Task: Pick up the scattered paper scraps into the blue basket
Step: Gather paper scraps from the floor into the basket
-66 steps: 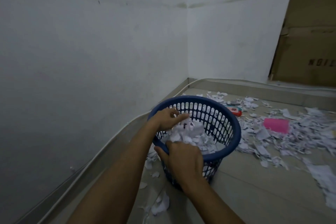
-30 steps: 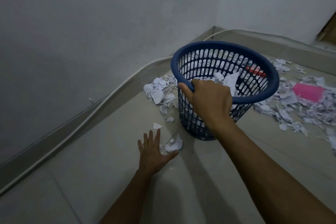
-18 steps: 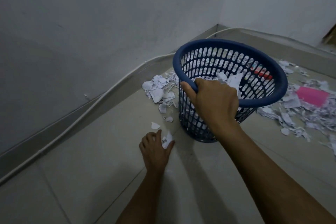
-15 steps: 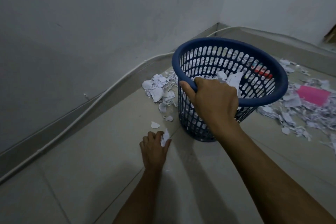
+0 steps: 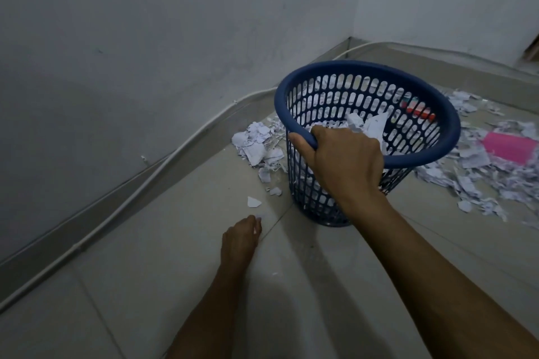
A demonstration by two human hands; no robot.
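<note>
Your right hand (image 5: 347, 163) grips near rim of blue basket (image 5: 437, 122); basket stands on floor (image 5: 131, 285), part filled with paper scraps (image 5: 370, 124). So some work done, much left. Biggest remainder: wide litter of scraps (image 5: 466, 178) beyond and right of that grip, pink sheet (image 5: 509, 147) among it. Next: pile (image 5: 256, 146) just left of basket. Then loose scrap (image 5: 253, 202) just ahead of your left hand (image 5: 240, 237). Left grip narrow, fingers curled round small white scrap (image 5: 256, 229), not yet binned.

Basket (image 5: 431, 151) between two scrap piles (image 5: 259, 146); scraps inside (image 5: 370, 125), seemingly half-full.
</note>
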